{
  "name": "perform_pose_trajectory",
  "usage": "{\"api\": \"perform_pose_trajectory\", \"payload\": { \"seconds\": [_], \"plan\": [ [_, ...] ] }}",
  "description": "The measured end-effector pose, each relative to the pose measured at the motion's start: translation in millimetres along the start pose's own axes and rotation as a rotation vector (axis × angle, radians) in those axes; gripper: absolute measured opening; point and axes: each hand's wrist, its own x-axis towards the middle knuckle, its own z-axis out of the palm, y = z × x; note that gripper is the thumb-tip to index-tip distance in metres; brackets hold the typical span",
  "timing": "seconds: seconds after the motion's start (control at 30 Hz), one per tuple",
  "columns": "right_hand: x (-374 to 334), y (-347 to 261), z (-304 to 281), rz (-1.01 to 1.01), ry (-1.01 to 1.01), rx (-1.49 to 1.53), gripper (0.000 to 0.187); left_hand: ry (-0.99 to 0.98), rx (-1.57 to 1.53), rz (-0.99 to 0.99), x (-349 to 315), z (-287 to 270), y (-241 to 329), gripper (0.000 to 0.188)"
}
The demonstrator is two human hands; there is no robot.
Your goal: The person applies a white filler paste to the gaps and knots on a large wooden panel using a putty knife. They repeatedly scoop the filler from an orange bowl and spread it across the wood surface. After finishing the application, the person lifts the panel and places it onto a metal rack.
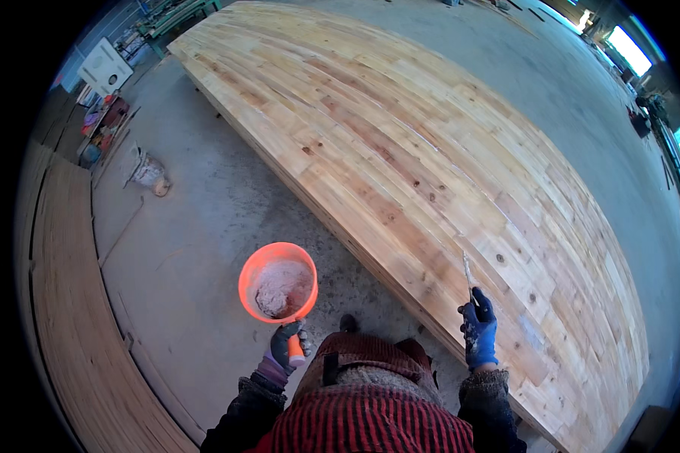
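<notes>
My left hand [284, 346], in a dark glove, is closed round the handle of an orange plastic dipper [248, 281]. Inside it lies a lump of pale pinkish-grey paste [285, 284]. A blue, paste-smeared glove covers my right hand [479, 329], which grips a thin putty knife [467, 272] with its blade pointing away from me. That hand is over the near edge of a large panel of glued wood strips [400, 158]. Knots and pale smears mark the panel's face. Whether the blade touches the wood, I cannot tell.
Long stacked boards [79, 309] run along the left side. A dirty bucket [151, 175] lies on the concrete floor beyond the dipper. Farther back are a white panel with a round hole [106, 68] and green metal framing [175, 19]. My apron is close to the panel's edge.
</notes>
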Motion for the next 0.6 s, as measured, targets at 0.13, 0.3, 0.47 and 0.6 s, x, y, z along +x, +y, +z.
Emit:
{"api": "perform_pose_trajectory", "payload": {
  "seconds": [0.13, 0.3, 0.47, 0.6],
  "plan": [
    [17, -14, 39, -0.021, 0.016, -0.056, 0.043, -0.003, -0.064, 0.000, 21, -11, 46, 0.020],
    [54, -33, 91, -0.023, -0.009, -0.057, 0.043, 0.020, -0.109, -0.029, 46, -19, 92, 0.019],
    [109, -59, 170, -0.057, -0.094, -0.025, 0.042, 0.052, -0.159, -0.001, 76, -24, 145, 0.016],
    [160, -83, 232, -0.148, -0.204, -0.045, 0.042, 0.087, -0.241, 0.049, 88, -24, 194, 0.016]
  ]
}}
